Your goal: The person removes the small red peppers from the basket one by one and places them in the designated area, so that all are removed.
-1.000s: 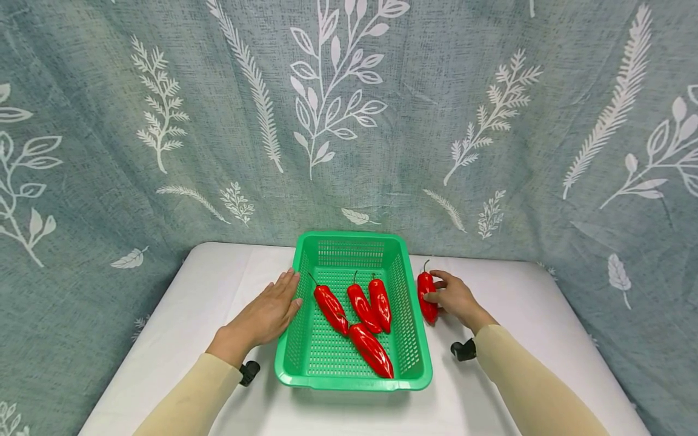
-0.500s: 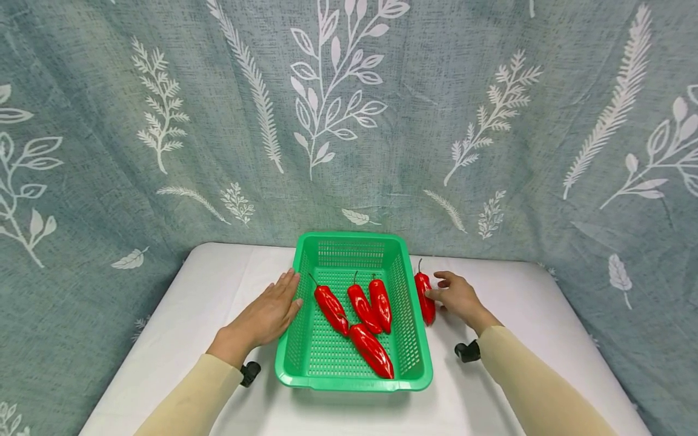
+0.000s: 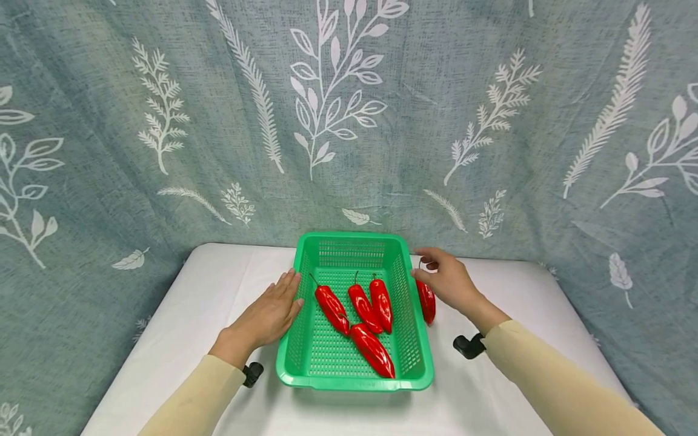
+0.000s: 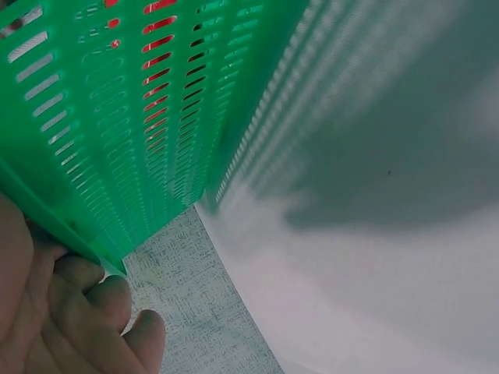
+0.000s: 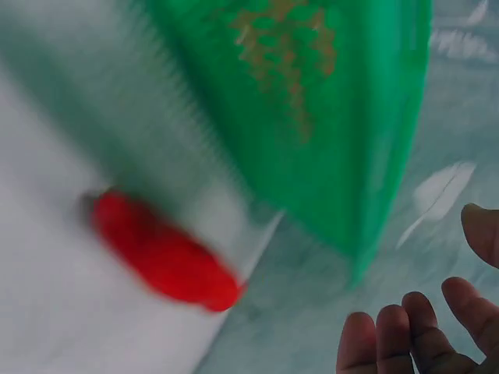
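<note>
A green plastic basket [image 3: 354, 383] stands on the white table with several glossy red chili peppers [image 3: 372, 351] on its slatted floor. Along its left rim rests my left hand [image 3: 267, 312], fingers extended. The left wrist view has those fingers [image 4: 105, 312] just outside the rim. One more red chili pepper [image 3: 427, 303] lies on the table against the basket's right side. Over its stem end hovers my right hand [image 3: 449, 281], thumb and fingers apart, partly hiding it. From the right wrist, the same pepper [image 5: 168, 253] is blurred on the table, apart from the spread fingers [image 5: 394, 339].
Behind the basket, a grey-green curtain [image 3: 349, 200] with white leaf prints hangs at the far edge of the table. White tabletop [image 3: 523, 303] extends on both sides of the basket. Each wrist wears a small black camera [image 3: 469, 346].
My right hand has let go of the chili pepper beside the basket and risen towards the basket's far right corner. That pepper has shifted slightly left. My left hand stays put.
</note>
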